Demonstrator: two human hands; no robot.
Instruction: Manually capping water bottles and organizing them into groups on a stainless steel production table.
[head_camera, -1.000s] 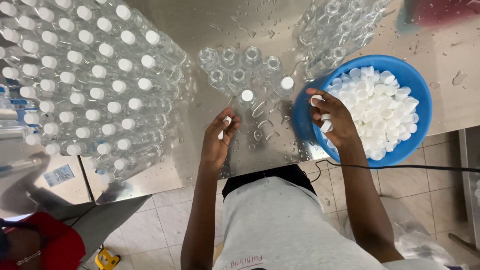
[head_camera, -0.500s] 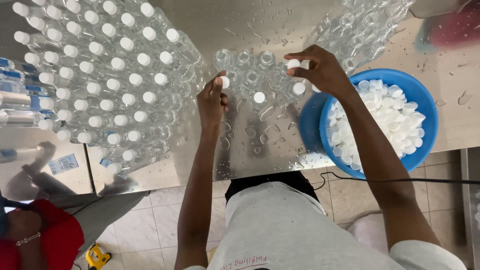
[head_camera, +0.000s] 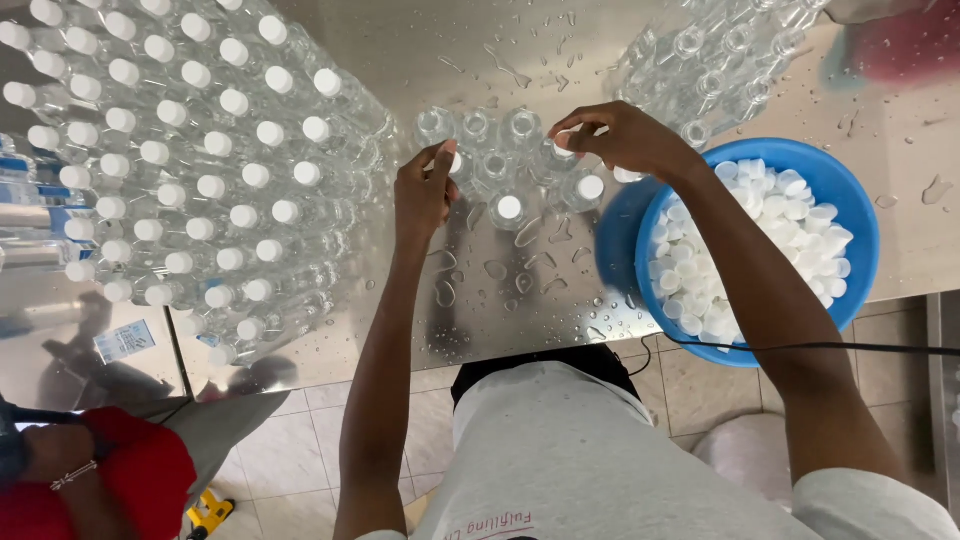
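Left hand (head_camera: 424, 190) pinches a white plastic cap (head_camera: 455, 163); right hand (head_camera: 622, 138), at three o'clock, pinches another white cap (head_camera: 566, 139) over clear plastic bottles (head_camera: 497, 165)

right hand (head_camera: 625, 140): bowl → bottles | left hand (head_camera: 425, 190): moved up to bottles

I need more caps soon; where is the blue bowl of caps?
In the head view, the blue bowl sits on the wet steel table's right edge, beside the right hand.
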